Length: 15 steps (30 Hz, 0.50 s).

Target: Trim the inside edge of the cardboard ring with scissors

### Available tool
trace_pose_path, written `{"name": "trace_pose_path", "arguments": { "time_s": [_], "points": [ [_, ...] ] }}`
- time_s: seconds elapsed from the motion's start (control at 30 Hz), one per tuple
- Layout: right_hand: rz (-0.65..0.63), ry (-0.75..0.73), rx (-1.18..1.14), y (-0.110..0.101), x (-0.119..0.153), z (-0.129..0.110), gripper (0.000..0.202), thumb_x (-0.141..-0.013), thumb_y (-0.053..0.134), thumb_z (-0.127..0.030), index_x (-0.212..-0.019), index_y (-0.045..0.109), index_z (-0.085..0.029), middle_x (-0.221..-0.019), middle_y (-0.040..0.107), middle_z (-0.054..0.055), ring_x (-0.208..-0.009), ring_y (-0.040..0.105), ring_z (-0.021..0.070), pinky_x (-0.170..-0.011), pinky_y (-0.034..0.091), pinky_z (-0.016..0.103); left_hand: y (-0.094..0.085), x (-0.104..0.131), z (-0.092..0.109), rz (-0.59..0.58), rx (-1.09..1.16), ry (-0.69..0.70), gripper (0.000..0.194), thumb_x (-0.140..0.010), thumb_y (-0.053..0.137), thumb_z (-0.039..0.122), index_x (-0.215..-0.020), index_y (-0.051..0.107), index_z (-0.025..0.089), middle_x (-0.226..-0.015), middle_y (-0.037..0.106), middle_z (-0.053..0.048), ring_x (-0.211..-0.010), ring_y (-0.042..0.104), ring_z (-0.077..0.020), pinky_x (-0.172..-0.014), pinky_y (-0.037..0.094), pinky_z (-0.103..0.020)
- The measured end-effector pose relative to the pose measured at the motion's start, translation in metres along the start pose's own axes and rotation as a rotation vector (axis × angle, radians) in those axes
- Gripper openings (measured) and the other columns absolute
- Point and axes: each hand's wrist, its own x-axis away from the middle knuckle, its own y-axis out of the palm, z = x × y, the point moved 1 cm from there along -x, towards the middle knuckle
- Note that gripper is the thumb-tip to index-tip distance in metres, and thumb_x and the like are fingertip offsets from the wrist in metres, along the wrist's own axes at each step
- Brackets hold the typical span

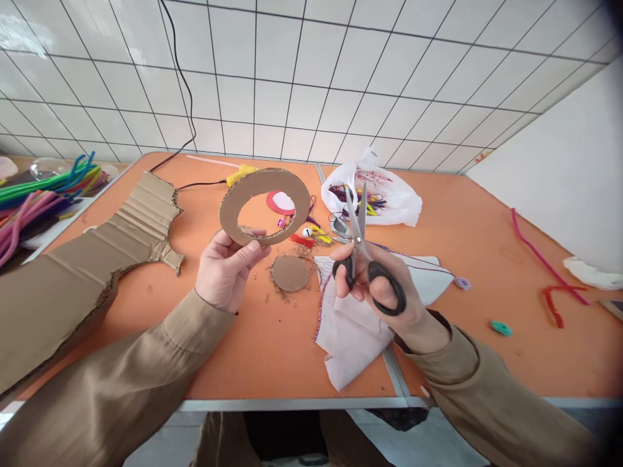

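"What's nearest?"

"The orange table, then the pale fabric on it, at four o'clock from the small cardboard disc."

"And the hands?"

"The left hand is pinched on the lower rim of the cardboard ring — thumb in front. It holds the ring above the table, at eleven o'clock from the disc. The right hand is closed on the scissors, fingers in the black handle loops, at two o'clock from the disc. The blades stand apart, tips towards twelve."

"How does the ring look?"

"Flat, brown and round, with a wide hole — its cut edge is rough and a little ragged. A pink bell shows through the hole."

"Beyond that?"

"At one to two o'clock from the disc, a white plastic bag with dark and yellow strands in it. It has red print, too small to read. At eleven, the yellow glue gun. Farthest, at twelve, the white tiled wall."
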Motion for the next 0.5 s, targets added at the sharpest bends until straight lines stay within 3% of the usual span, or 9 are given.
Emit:
{"name": "trace_pose_path", "arguments": {
  "time_s": [0.13,0.33,0.5],
  "points": [
    [-0.158,0.028,0.114,0.01,0.003,-0.005,0.057,-0.088,0.062,-0.072,-0.114,0.061,-0.021,-0.07,0.064,0.001,-0.056,0.053,0.0131,-0.049,0.036,0.026,0.004,0.004,0.0,0.035,-0.04,0.048,0.016,-0.068,0.088,0.016,-0.079,0.077,0.02,-0.094,0.08,-0.003,-0.091,0.073,-0.0185,-0.085,0.062,-0.032],
    [-0.405,0.229,0.074,0.026,0.002,0.001,0.064,-0.086,0.063,-0.072,-0.115,0.059,-0.015,-0.068,0.058,-0.001,-0.055,0.049,0.0103,-0.049,0.034,0.023,0.008,0.01,0.0,-0.001,-0.138,0.17,0.018,-0.068,0.09,0.018,-0.081,0.077,0.02,-0.091,0.079,-0.003,-0.085,0.073,-0.018,-0.079,0.062,-0.031],
    [-0.358,0.309,0.077,0.025,-0.001,0.002,0.072,-0.083,0.061,-0.08,-0.114,0.058,-0.015,-0.069,0.056,-0.001,-0.059,0.046,0.0108,-0.056,0.039,0.024,0.006,0.007,0.0,-0.033,-0.178,0.206,0.017,-0.068,0.09,0.021,-0.08,0.078,0.02,-0.089,0.08,-0.004,-0.081,0.074,-0.0178,-0.075,0.064,-0.031]
  ]
}}
